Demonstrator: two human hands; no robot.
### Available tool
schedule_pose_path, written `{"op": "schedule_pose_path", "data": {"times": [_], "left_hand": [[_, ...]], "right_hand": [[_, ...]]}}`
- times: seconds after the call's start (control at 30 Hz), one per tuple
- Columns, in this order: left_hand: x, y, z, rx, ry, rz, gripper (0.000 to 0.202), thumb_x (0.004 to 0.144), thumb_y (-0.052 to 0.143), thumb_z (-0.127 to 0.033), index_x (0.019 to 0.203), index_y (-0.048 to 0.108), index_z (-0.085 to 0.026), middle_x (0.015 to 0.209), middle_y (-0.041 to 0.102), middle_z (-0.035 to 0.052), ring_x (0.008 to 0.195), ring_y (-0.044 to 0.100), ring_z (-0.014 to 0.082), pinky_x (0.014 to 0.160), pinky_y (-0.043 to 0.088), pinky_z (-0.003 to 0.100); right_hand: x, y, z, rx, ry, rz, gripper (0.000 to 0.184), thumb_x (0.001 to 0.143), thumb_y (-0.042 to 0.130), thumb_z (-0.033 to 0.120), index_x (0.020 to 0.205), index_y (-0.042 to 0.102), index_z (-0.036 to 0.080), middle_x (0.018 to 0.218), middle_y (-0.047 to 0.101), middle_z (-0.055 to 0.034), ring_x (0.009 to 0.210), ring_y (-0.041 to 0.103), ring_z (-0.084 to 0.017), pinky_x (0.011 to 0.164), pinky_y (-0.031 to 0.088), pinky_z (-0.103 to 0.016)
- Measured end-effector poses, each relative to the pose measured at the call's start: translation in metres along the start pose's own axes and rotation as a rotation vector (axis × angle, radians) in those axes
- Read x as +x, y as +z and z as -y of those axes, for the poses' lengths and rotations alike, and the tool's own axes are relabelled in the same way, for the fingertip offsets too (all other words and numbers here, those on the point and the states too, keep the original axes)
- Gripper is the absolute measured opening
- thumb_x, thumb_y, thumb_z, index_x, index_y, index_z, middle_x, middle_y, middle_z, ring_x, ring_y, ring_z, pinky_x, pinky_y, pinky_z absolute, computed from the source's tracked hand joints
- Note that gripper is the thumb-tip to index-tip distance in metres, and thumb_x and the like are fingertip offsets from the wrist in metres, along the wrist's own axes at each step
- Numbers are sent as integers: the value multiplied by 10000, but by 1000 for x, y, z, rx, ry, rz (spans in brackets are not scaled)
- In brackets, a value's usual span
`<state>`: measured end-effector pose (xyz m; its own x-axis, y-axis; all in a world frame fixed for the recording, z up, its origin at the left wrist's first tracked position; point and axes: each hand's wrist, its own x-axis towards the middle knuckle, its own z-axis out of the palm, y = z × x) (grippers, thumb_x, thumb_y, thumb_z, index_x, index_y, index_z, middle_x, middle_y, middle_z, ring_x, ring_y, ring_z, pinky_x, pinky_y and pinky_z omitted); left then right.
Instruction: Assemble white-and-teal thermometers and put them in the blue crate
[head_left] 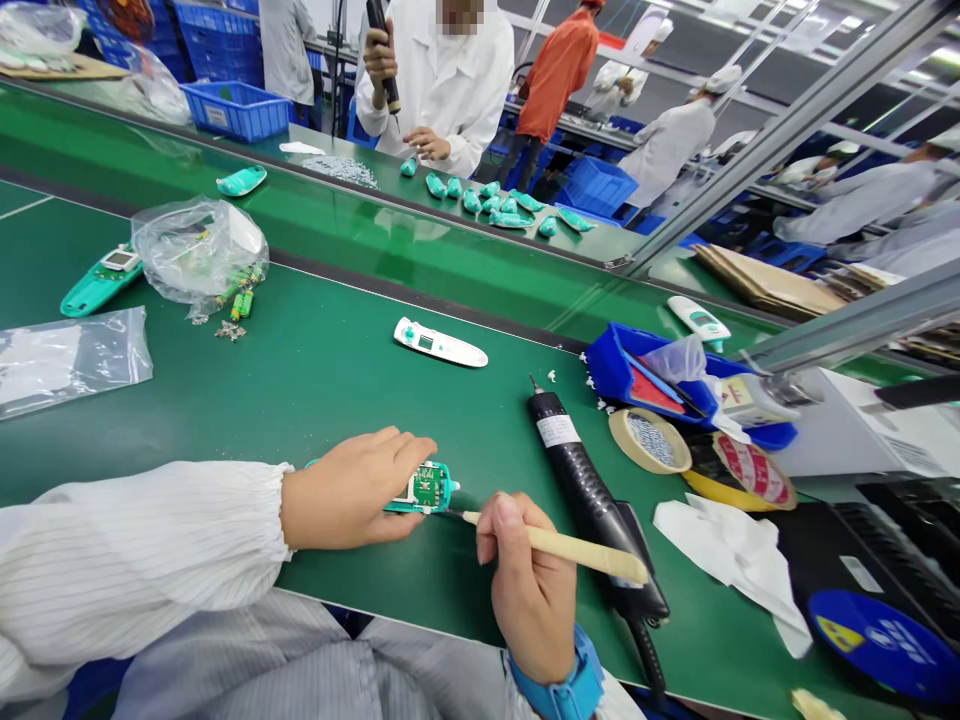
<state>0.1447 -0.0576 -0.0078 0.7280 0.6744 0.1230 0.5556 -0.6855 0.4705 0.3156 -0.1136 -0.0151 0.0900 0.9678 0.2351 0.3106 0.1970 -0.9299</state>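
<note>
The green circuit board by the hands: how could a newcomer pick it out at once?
On the green workbench, find the person's left hand, which holds an open teal casing. The green circuit board sits exposed inside it, a wooden-handled tool in the right hand pointing at it, unlike the white-and-teal device lying farther up the bench.

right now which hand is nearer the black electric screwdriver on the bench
Right. The right hand, holding a wooden-handled tool, is just beside the black electric screwdriver; the left hand is farther away, on the teal device with an open circuit board.
</note>
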Motion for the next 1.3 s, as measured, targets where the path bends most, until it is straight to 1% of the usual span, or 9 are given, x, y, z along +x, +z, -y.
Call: {"op": "schedule_pose_path", "data": {"times": [0.3, 0.57, 0.7, 0.9, 1.0, 1.1, 1.17, 1.23, 1.3], "left_hand": [[0, 0, 1, 3, 8, 4, 383, 775, 512, -300, 1093, 386, -128, 921, 524, 60, 811, 475, 183, 688, 392, 277], [0, 0, 2, 19, 22, 32, 404, 776, 530, -288, 1105, 369, -118, 934, 522, 64, 823, 476, 181, 695, 395, 272], [1, 0, 2, 41, 47, 49, 419, 783, 529, -292, 1120, 355, -115, 938, 520, 65, 825, 471, 179, 702, 397, 271], [0, 0, 1, 83, 51, 60, 427, 803, 496, -311, 1148, 337, -115, 933, 518, 67, 825, 470, 182, 698, 401, 273], [0, 0, 1, 91, 57, 53, 429, 803, 490, -316, 1151, 341, -115, 944, 520, 72, 836, 472, 187, 695, 401, 274], [0, 1, 2, 93, 72, 35, 426, 797, 486, -323, 1147, 356, -118, 964, 520, 77, 859, 473, 192, 708, 401, 281], [0, 0, 3, 85, 72, 32, 428, 784, 495, -320, 1139, 368, -119, 964, 520, 75, 860, 475, 191, 705, 402, 280], [0, 0, 3, 76, 74, 38, 410, 770, 503, -316, 1115, 389, -125, 956, 521, 72, 852, 477, 190, 689, 402, 277], [1, 0, 4, 72, 82, 48, 384, 762, 505, -309, 1090, 409, -134, 950, 518, 69, 845, 476, 189, 676, 402, 274]], "right_hand": [[2, 2, 0, -53, 11, 36, 331, 881, 374, 324, 599, 458, 175, 486, 390, 40, 450, 382, -75, 442, 326, -199], [2, 2, -2, -79, 39, 60, 324, 882, 367, 328, 603, 442, 182, 488, 382, 40, 458, 384, -82, 436, 328, -200], [1, 1, -3, -125, 6, 70, 309, 883, 367, 305, 607, 437, 186, 478, 370, 46, 445, 366, -81, 429, 317, -202], [4, 2, -7, -189, -85, 82, 300, 879, 378, 275, 606, 458, 178, 522, 408, 34, 475, 398, -79, 461, 329, -209], [5, 2, -4, -154, -65, 87, 302, 878, 383, 286, 609, 463, 178, 497, 393, 41, 456, 379, -78, 453, 322, -210], [2, 4, 2, -59, -41, 70, 308, 884, 368, 302, 612, 451, 182, 492, 395, 42, 460, 377, -79, 453, 325, -205], [0, 7, 4, -14, -31, 94, 308, 886, 361, 309, 619, 450, 183, 508, 411, 36, 475, 388, -81, 458, 334, -204], [-1, 10, 5, -4, -22, 132, 306, 884, 366, 316, 623, 451, 182, 514, 413, 33, 478, 386, -82, 457, 337, -204], [-2, 12, 5, -3, -11, 142, 309, 883, 369, 322, 619, 447, 182, 513, 409, 34, 475, 382, -81, 453, 335, -204]]}}
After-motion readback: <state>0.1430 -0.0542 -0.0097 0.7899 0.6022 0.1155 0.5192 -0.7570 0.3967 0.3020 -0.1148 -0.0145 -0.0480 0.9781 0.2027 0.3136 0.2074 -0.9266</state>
